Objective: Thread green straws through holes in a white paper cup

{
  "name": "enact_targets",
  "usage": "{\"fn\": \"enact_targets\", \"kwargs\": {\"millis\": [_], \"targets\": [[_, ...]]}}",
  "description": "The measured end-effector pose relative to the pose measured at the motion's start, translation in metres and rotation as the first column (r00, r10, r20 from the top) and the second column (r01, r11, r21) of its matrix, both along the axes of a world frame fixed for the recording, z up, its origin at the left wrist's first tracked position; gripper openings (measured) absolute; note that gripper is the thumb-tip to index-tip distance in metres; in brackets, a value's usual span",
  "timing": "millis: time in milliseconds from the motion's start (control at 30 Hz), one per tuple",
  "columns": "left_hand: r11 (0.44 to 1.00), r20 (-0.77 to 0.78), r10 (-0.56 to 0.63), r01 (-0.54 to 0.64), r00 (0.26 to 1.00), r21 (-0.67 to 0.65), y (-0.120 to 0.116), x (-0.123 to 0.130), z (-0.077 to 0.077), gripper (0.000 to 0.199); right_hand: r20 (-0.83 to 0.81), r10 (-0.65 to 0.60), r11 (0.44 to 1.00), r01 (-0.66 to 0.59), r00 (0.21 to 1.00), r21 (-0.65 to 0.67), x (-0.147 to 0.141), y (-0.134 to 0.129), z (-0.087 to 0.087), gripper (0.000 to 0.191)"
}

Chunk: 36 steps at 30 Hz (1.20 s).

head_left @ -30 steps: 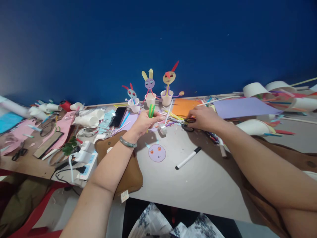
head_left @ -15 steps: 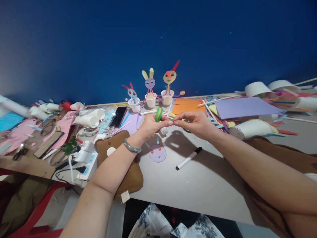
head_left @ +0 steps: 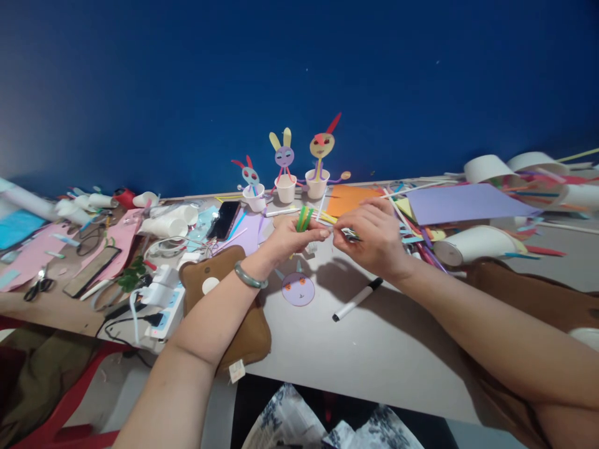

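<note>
My left hand (head_left: 296, 240), with a bracelet on the wrist, is closed in a pinch. Bent green pipe cleaners (head_left: 304, 219) stand up from its fingers. Close beside its fingertips, my right hand (head_left: 372, 237) is curled with thumb and fingers together; what it pinches, if anything, is too small to make out. Below the hands a round purple paper face (head_left: 298, 289) with orange eyes and pale ears lies on the table. A white marker with a black cap (head_left: 357, 300) rests to its right.
Three paper-faced figures in white cups (head_left: 285, 188) stand along the blue wall. At left lie a phone (head_left: 225, 220), a power strip (head_left: 169, 312) with cables, scissors (head_left: 39, 285) and a brown cushion (head_left: 250, 324). Purple paper (head_left: 468, 202) and a paper cup (head_left: 477, 244) are at right.
My right hand has moved slightly right and turned, its fingers curling in. The fingertips of both hands have drawn a little apart. My left hand has barely moved.
</note>
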<state>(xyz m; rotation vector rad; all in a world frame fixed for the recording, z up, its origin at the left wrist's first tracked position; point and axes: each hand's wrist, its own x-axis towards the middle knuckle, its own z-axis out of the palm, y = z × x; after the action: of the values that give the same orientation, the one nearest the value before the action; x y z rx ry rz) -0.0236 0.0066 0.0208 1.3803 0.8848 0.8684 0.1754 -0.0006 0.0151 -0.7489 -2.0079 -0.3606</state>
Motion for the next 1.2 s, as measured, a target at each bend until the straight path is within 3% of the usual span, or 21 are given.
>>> {"fn": "enact_targets", "kwargs": {"millis": [67,167,367,633,800,933,1067,1200], "targets": [[1.0,0.015,0.012,-0.012,1.0,0.002,-0.001,0.0,0.001,0.043,0.104,-0.051,0.984,0.032,0.993,0.173,0.0,-0.002,0.0,0.013],[1.0,0.023,0.018,-0.018,1.0,-0.016,-0.002,0.001,0.003,0.045,0.231,-0.108,0.944,0.026,0.967,0.328,0.0,-0.005,0.002,0.01],[0.999,0.023,0.023,-0.022,0.999,-0.029,0.0,0.0,-0.001,0.043,0.318,-0.196,0.901,0.043,0.928,0.431,-0.001,-0.007,0.002,0.009],[0.997,0.094,0.007,0.0,0.996,-0.075,0.002,-0.001,-0.001,0.04,0.337,-0.103,0.957,0.002,0.936,0.289,0.0,-0.006,-0.003,0.013],[0.997,0.085,-0.023,0.03,0.996,-0.076,-0.001,-0.002,0.004,0.043,0.039,0.01,0.998,-0.012,0.999,0.056,-0.004,-0.006,-0.004,0.005],[0.997,0.069,0.013,-0.008,0.998,-0.078,-0.001,-0.001,0.004,0.045,-0.078,0.088,0.974,-0.102,0.993,-0.201,-0.007,-0.007,-0.003,0.016],[0.988,0.104,0.017,-0.001,0.994,-0.155,0.0,0.0,0.004,0.043,-0.026,0.164,0.966,-0.166,0.986,-0.198,-0.006,-0.007,-0.003,0.018],[0.978,0.132,-0.006,0.033,0.991,-0.204,-0.001,0.001,0.007,0.037,-0.03,0.107,0.98,-0.11,0.994,-0.165,-0.005,-0.002,-0.007,0.011]]}}
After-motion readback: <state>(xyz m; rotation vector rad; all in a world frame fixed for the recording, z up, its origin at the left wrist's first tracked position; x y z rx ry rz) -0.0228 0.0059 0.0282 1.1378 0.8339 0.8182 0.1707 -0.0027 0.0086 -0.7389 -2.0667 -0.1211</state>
